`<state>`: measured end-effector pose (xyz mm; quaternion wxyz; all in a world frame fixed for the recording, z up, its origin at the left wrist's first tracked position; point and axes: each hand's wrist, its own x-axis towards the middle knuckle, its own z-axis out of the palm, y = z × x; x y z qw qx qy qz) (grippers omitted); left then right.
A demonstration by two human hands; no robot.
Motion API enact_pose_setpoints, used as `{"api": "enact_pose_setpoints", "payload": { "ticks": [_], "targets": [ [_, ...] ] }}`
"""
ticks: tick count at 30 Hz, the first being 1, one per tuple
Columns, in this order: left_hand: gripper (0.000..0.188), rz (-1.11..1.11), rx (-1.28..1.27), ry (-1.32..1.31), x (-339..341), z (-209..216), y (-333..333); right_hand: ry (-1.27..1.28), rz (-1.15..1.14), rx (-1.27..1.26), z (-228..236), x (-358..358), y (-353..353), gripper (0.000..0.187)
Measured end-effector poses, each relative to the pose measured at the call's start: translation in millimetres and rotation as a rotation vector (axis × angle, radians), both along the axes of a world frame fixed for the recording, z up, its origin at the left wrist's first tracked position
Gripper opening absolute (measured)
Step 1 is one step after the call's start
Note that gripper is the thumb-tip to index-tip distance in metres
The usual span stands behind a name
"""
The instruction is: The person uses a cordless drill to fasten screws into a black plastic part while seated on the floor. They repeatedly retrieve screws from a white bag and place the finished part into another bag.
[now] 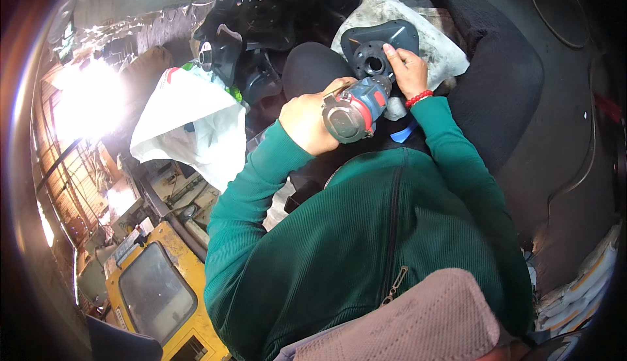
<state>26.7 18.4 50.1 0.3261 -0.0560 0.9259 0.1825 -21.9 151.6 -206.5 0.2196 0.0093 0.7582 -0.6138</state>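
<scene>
My left hand [308,120] is wrapped round a blue-and-black cordless drill [356,109] with red accents. Its front end points away from me, up against a black moulded plastic part [395,33]. That part has a flared plate and a round collar with a hole in the middle. With its thumb on the collar, my right hand [410,72] grips the part's near right side; a red bead bracelet circles the wrist. The drill's tip is hard to make out beside the collar. Under the part lies a smudged white sack [441,42], between my legs.
Many black plastic parts [261,8] are heaped at the far side. To the left sits a white bag [189,129], with a yellow machine panel [160,282] nearer me. A blue scrap [403,132] lies near my lap. Stacked white sacks [578,295] stand at the lower right.
</scene>
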Motion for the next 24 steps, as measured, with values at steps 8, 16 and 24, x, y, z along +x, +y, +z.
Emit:
{"api": "enact_pose_setpoints", "payload": {
  "ticks": [8, 16, 24],
  "targets": [
    [0.056, 0.051, 0.03, -0.029, -10.9, 5.9, -2.2, -0.09, 0.15, -0.143, -16.7, -12.6, 0.4, 0.045],
    [0.057, -0.032, -0.005, -0.087, -26.3, 1.4, -10.0, -0.183, 0.148, -0.281, -33.4, -12.7, -0.5, 0.043],
    [0.047, -0.139, -0.012, -0.087, -43.0, -3.7, -17.9, -0.123, 0.09, -0.327, -33.3, -8.6, -5.8, 0.054]
  ]
}}
